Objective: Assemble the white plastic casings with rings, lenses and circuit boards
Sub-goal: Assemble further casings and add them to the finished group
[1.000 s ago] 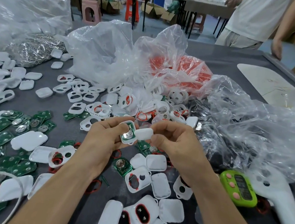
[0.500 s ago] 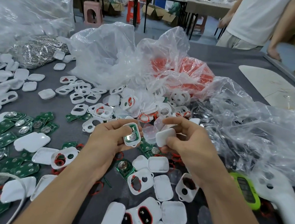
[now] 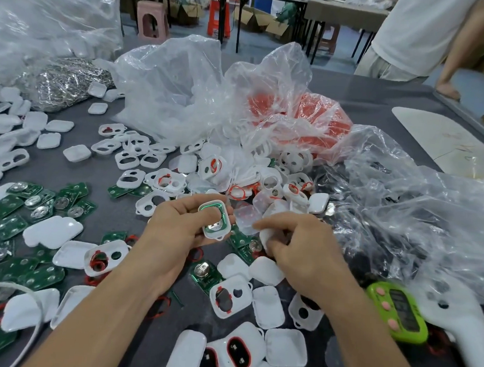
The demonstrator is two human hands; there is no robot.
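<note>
Left hand pinches the casing at frame centre, green board seated inside, facing up. Right hand is just right of it, fingers curled on a white cover, mostly hidden. Loose parts lie all round on the table.

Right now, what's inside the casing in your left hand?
A green circuit board with a silvery disc fills the casing in the left hand. Anything under the board is covered.

No readable text; green timer display blurred.
</note>
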